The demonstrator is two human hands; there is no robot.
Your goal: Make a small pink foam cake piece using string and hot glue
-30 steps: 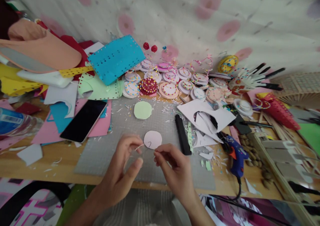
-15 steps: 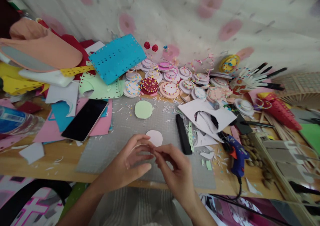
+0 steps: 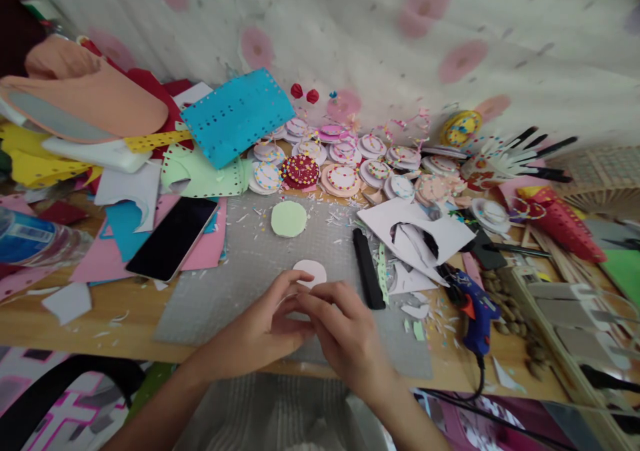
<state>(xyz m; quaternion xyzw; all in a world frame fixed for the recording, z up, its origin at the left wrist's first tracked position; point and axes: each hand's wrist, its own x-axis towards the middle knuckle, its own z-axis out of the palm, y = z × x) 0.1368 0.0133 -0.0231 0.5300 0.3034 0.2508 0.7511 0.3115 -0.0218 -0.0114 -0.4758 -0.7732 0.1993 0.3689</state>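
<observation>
My left hand [image 3: 260, 328] and my right hand [image 3: 343, 334] meet over the grey cutting mat [image 3: 210, 298], fingertips pinched together on a thin pale strip that I can barely make out. Just beyond the fingers lies a pale pink foam circle [image 3: 311, 270], partly hidden by them. A light green foam circle [image 3: 289, 218] rests farther back on the mat. A black stick-shaped tool [image 3: 366, 268] lies to the right of my hands.
A phone [image 3: 173, 238] lies at the left on pink sheets. Decorated foam discs [image 3: 345, 161] crowd the back. A blue glue gun [image 3: 475, 311] sits right, near cut white paper [image 3: 410, 228]. A perforated blue sheet [image 3: 237, 114], foam scraps and a bottle [image 3: 35, 241] fill the left.
Both hands have drawn together, from apart with the strip stretched between them to fingertips touching. They now cover more of the pink circle.
</observation>
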